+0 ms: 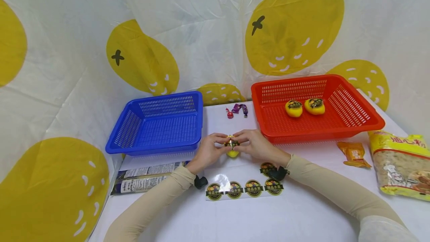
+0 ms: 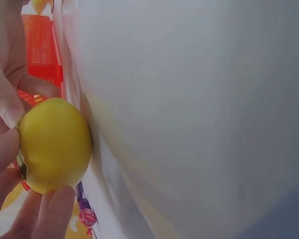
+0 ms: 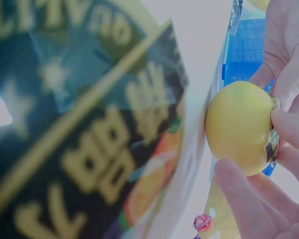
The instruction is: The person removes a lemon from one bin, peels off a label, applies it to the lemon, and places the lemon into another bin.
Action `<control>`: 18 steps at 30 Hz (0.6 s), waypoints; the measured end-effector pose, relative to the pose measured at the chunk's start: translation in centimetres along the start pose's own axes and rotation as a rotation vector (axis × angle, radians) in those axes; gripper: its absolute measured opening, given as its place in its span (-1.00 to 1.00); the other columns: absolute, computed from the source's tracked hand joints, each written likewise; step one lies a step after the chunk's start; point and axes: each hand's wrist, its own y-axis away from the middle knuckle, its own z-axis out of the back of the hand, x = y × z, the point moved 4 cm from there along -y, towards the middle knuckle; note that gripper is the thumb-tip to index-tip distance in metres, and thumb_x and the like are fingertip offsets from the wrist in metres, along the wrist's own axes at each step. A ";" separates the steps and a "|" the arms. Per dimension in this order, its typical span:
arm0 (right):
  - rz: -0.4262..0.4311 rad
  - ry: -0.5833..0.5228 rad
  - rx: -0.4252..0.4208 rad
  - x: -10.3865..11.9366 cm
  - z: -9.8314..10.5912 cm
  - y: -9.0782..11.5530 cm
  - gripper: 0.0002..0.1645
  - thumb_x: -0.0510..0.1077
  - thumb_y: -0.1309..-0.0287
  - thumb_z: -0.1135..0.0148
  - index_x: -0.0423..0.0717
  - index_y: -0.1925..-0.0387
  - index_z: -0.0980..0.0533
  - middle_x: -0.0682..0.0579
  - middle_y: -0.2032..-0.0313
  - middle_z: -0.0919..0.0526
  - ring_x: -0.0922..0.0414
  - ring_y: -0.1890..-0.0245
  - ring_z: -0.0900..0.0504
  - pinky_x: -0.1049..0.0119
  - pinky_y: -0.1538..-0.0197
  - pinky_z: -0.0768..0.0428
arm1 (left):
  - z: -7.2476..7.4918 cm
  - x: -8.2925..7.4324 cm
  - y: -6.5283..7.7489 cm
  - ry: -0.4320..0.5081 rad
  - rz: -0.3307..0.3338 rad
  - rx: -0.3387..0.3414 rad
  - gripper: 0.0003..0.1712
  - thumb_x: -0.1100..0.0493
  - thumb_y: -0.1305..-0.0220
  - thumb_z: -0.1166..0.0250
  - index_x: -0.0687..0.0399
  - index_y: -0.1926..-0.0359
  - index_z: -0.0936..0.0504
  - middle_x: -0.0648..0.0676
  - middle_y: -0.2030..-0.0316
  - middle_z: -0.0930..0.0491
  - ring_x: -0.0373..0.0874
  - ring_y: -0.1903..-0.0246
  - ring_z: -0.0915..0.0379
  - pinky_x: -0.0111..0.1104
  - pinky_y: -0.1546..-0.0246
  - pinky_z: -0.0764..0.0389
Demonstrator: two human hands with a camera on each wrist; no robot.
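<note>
Both hands meet over a smooth yellow lemon (image 1: 232, 154) on the white table between the baskets. A black-and-gold round sticker (image 1: 231, 143) lies on its upper side. My left hand (image 1: 209, 151) grips the lemon from the left, and my right hand (image 1: 256, 146) from the right. Thumbs and fingers of both are at the sticker's edges; in the left wrist view the lemon (image 2: 55, 144) shows mostly its bare side. The sticker's dark edge (image 3: 272, 147) shows in the right wrist view. Just in front lies a clear sheet (image 1: 246, 176) with several such stickers (image 1: 253, 188).
A blue basket (image 1: 154, 146) stands at left, a red basket (image 1: 312, 134) at right holding two stickered lemons (image 1: 294, 108). Small wrapped candies (image 1: 230, 114) lie between them. Two long packets (image 1: 142, 185) lie at left; an orange packet (image 1: 354, 154) and a yellow-topped bag (image 1: 399, 165) at right.
</note>
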 end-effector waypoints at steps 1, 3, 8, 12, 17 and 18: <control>-0.004 -0.004 0.006 0.0 0.0 0.0 -0.57 -0.09 -0.15 -0.51 -0.03 -0.08 -0.71 -0.12 -0.11 -0.74 -0.04 -0.06 -0.76 0.12 -0.06 -0.75 | 0.0 0.0 0.0 0.004 0.003 0.001 -0.62 0.19 -0.19 -0.52 0.18 -0.04 -0.76 0.13 -0.12 -0.69 0.02 -0.07 -0.66 -0.45 0.11 -0.74; -0.011 -0.016 0.017 -0.1 0.0 0.0 -0.56 -0.09 -0.17 -0.50 -0.03 -0.10 -0.71 -0.12 -0.13 -0.73 -0.05 -0.06 -0.75 0.23 0.08 -0.77 | 0.0 0.1 -0.1 0.008 0.006 0.005 -0.60 0.19 -0.17 -0.53 0.18 -0.04 -0.76 0.14 -0.13 -0.69 0.02 -0.09 -0.65 -0.45 0.10 -0.74; -0.021 -0.033 0.023 -0.1 0.0 0.1 -0.58 -0.08 -0.18 -0.49 -0.02 -0.09 -0.71 -0.15 -0.13 -0.72 -0.05 -0.03 -0.77 0.32 0.18 -0.77 | -0.2 0.2 -0.1 -0.003 0.000 0.011 -0.58 0.17 -0.15 -0.55 0.17 -0.04 -0.76 0.16 -0.13 -0.69 0.04 -0.06 -0.66 -0.48 0.13 -0.73; -0.007 -0.002 0.003 0.2 0.1 0.0 -0.60 -0.09 -0.15 -0.51 0.01 -0.05 -0.74 -0.11 -0.10 -0.75 -0.03 -0.05 -0.76 0.08 -0.09 -0.74 | 0.0 0.1 -0.1 -0.003 -0.007 0.001 -0.59 0.17 -0.13 -0.56 0.17 -0.01 -0.77 0.15 -0.12 -0.70 0.03 -0.06 -0.66 -0.47 0.12 -0.74; -0.005 -0.009 -0.003 0.3 0.0 0.0 -0.61 -0.09 -0.12 -0.53 -0.01 -0.03 -0.75 -0.10 -0.07 -0.76 -0.01 -0.02 -0.78 0.01 -0.14 -0.71 | 0.1 0.1 0.0 -0.004 -0.008 -0.003 -0.61 0.18 -0.13 -0.56 0.17 0.00 -0.78 0.15 -0.12 -0.70 0.04 -0.03 -0.67 -0.44 0.12 -0.75; -0.005 -0.013 -0.003 0.3 0.0 0.0 -0.60 -0.09 -0.12 -0.53 -0.01 -0.03 -0.74 -0.10 -0.07 -0.76 -0.01 -0.01 -0.78 0.01 -0.14 -0.71 | 0.1 0.1 0.0 -0.006 -0.009 -0.003 -0.61 0.18 -0.13 -0.56 0.16 -0.01 -0.78 0.15 -0.12 -0.70 0.04 -0.03 -0.67 -0.44 0.12 -0.75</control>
